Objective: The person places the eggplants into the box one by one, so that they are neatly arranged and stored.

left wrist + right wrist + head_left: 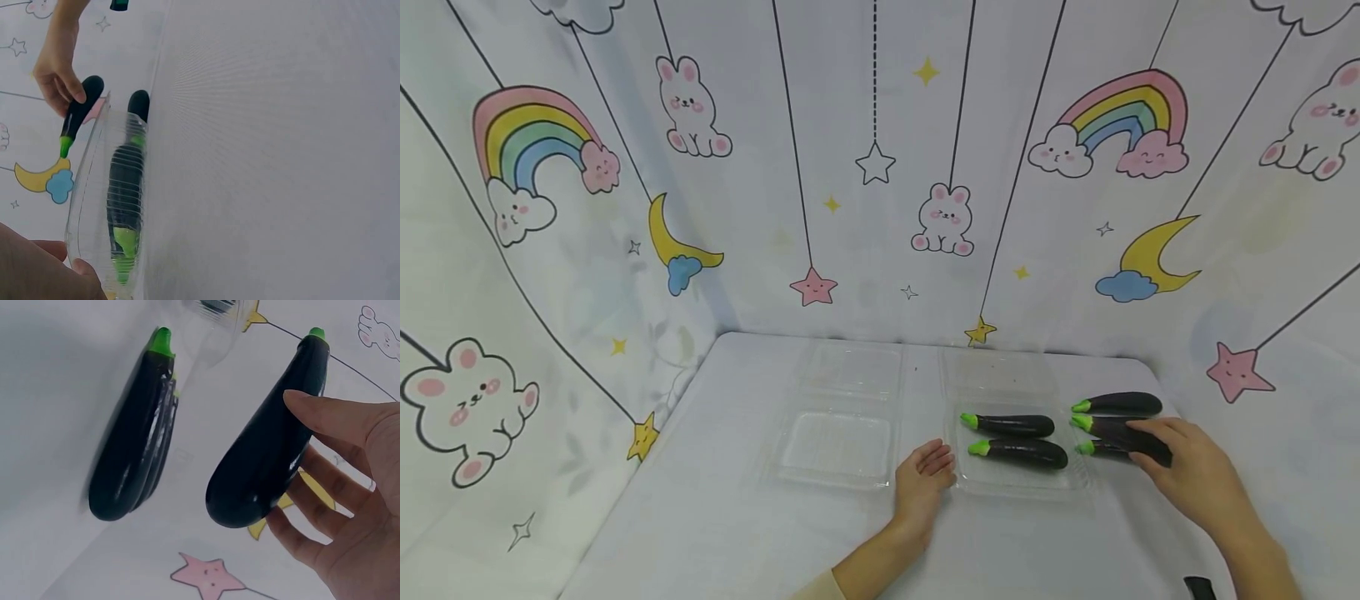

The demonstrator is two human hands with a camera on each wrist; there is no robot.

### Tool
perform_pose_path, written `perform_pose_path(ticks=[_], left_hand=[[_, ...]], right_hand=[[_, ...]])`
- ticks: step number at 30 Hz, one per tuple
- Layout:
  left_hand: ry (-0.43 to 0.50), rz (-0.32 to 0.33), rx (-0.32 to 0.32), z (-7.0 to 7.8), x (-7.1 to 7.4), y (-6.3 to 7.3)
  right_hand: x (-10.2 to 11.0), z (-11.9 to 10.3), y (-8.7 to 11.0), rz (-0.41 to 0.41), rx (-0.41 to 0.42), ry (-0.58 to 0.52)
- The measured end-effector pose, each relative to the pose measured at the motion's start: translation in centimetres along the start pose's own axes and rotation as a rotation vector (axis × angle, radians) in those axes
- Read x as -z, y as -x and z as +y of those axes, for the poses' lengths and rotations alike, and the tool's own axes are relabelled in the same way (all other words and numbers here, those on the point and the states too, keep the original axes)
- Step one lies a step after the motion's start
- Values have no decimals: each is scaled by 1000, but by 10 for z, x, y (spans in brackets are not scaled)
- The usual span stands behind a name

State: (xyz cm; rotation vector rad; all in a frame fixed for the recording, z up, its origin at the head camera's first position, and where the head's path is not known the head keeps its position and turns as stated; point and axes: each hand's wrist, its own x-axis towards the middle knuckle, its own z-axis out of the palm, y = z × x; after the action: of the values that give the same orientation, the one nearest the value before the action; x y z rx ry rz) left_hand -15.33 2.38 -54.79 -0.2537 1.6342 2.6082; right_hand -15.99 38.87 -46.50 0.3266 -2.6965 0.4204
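Note:
My right hand (1187, 471) grips a dark eggplant (269, 431) with a green stem end, thumb on one side and fingers on the other. It holds the eggplant raised above the table, to the right of an open clear plastic clamshell box (1022, 487). Two eggplants (1018, 454) lie side by side in that box, stems to the left. Other eggplants (1116, 404) lie right of the box, partly behind the held one. At the box's left edge is my left hand (923, 483), its fingers and thumb about the rim (70, 231).
A second clear plastic clamshell box (835, 450) lies open to the left, with nothing in it. A white cloth covers the table (700, 533). Behind it hangs a printed curtain (872, 242). A small black object (1199, 587) shows at the lower right.

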Motion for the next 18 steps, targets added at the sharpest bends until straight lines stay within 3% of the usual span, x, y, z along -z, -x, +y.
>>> perform_pose_path(ticks=[18], left_hand=[[2, 3, 12, 1, 0, 0]], right_hand=[[-6, -20, -14, -50, 40, -8]])
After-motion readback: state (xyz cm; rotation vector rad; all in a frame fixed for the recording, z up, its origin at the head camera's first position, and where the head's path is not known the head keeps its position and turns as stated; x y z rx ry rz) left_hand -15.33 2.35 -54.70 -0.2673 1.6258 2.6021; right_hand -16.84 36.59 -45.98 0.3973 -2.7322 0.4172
